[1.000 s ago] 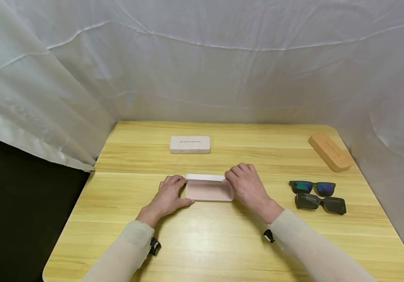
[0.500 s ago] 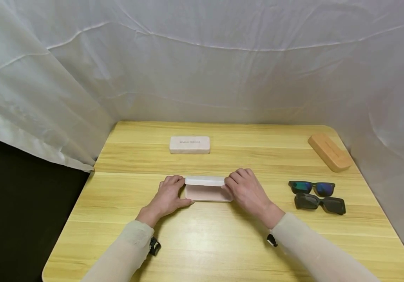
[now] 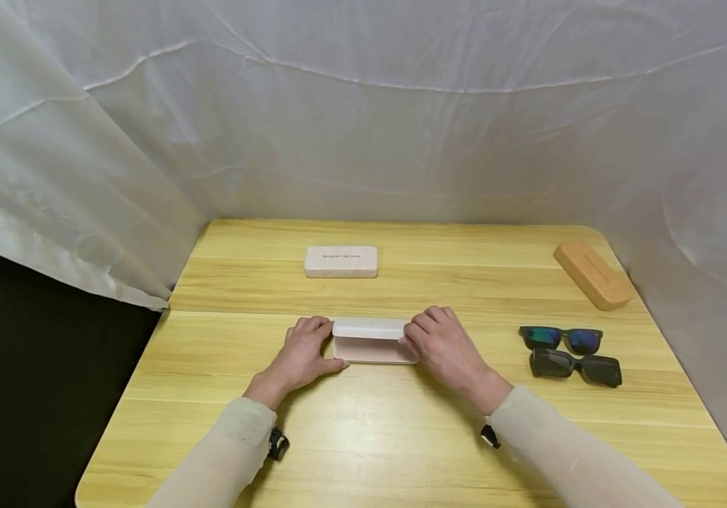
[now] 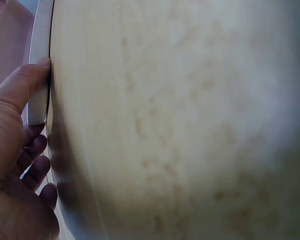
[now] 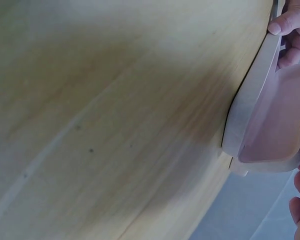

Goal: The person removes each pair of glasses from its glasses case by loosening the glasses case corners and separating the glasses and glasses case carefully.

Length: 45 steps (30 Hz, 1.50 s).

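Note:
A white glasses case (image 3: 372, 351) with a pinkish lining lies partly open on the table, its lid (image 3: 368, 328) tilted up along the far side. My left hand (image 3: 300, 355) holds the case's left end, thumb on the near wall (image 4: 38, 102) and fingers round the end. The lid's right end is pinched by my right hand (image 3: 444, 351), thumb inside and fingers outside. In the right wrist view the pink inner side of the lid (image 5: 282, 117) shows, with fingers at its edge. Part of the case's right end is hidden behind my right hand.
Another white glasses case (image 3: 340, 262), closed and lettered, lies farther back. An orange-tan case (image 3: 594, 274) sits at the far right. Two pairs of sunglasses, one with blue-green lenses (image 3: 562, 339) and one black (image 3: 575, 367), lie right of my right hand. A white curtain (image 3: 401, 141) hangs behind the table.
The lid has tipped down toward me, so less of the case's inside shows. My right hand has come slightly lower with it; my left hand has stayed in place.

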Tool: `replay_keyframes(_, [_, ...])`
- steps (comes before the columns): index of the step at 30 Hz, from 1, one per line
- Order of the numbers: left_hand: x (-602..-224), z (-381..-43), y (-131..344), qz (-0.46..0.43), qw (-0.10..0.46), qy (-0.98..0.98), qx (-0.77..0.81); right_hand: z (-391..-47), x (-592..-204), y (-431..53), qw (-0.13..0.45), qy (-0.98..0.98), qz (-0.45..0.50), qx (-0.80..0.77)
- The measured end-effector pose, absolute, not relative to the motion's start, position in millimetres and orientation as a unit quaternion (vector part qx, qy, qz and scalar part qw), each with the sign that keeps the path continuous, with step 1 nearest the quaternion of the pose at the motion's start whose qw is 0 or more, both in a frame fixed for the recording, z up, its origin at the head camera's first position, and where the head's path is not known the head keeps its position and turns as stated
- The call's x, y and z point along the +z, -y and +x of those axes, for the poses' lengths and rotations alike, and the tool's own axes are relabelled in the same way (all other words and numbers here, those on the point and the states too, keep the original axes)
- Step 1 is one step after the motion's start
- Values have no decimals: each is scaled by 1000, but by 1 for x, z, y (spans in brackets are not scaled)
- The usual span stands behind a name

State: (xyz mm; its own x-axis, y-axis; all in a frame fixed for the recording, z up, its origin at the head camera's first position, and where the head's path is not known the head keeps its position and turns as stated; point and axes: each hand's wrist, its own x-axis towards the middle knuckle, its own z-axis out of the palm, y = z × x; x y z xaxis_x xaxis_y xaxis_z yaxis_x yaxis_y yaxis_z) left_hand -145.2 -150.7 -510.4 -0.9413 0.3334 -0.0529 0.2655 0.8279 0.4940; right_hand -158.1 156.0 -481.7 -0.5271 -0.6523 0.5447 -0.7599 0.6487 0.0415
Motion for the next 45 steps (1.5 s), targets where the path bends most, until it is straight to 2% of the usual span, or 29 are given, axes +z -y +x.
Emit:
replay_keyframes(18, [-511, -147, 151, 161, 72, -953, 248, -156, -484, -156, 275, 864, 408, 106])
replay_keyframes(45, [-514, -149, 152, 165, 67, -950, 257, -148, -488, -156, 235, 878, 401, 114])
